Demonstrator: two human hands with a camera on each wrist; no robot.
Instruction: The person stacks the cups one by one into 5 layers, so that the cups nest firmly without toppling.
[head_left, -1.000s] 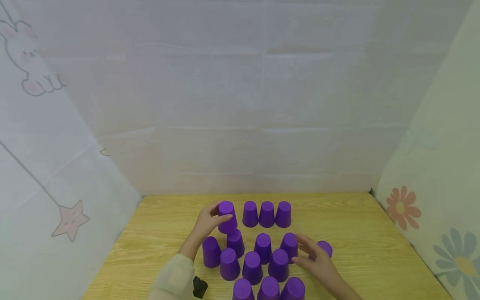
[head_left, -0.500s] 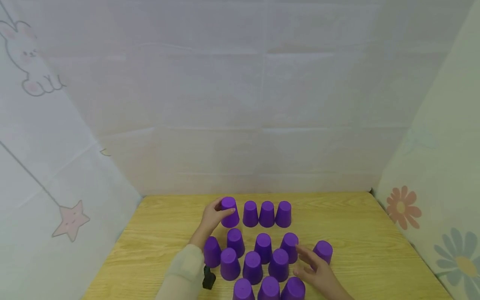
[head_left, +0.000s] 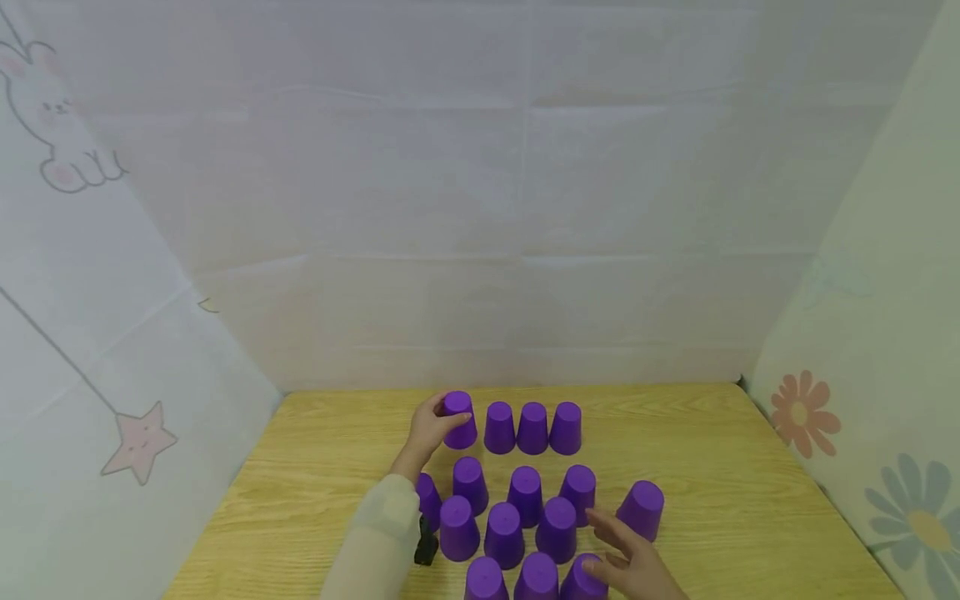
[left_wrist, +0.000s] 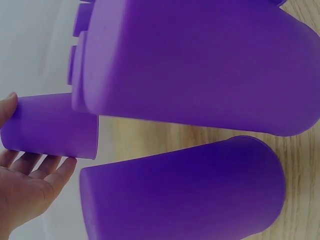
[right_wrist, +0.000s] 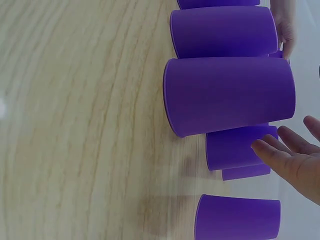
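My left hand [head_left: 431, 432] grips a purple plastic cup [head_left: 462, 427], upside down, at the left end of the back row. In the left wrist view, thumb and fingers lie on opposite sides of this cup [left_wrist: 55, 125]; whether its rim touches the table I cannot tell. Beside it stands the nearest back-row cup [head_left: 499, 429]. My right hand [head_left: 636, 560] holds nothing, its fingers spread loosely over the front right cup [head_left: 581, 581]. In the right wrist view that hand [right_wrist: 295, 162] shows extended fingers near several cups; contact is unclear.
Several upside-down purple cups stand in the middle, including a left one [head_left: 430, 500] partly behind my sleeve. One cup [head_left: 641, 510] stands apart at right. A small black object [head_left: 426, 543] lies beside the left sleeve. Pale cloth walls [head_left: 480, 250] surround the wooden table [head_left: 697, 450].
My left hand has carried its cup backward and slightly right, into line with the back row. My right hand has drawn back toward the near edge, away from the middle cups.
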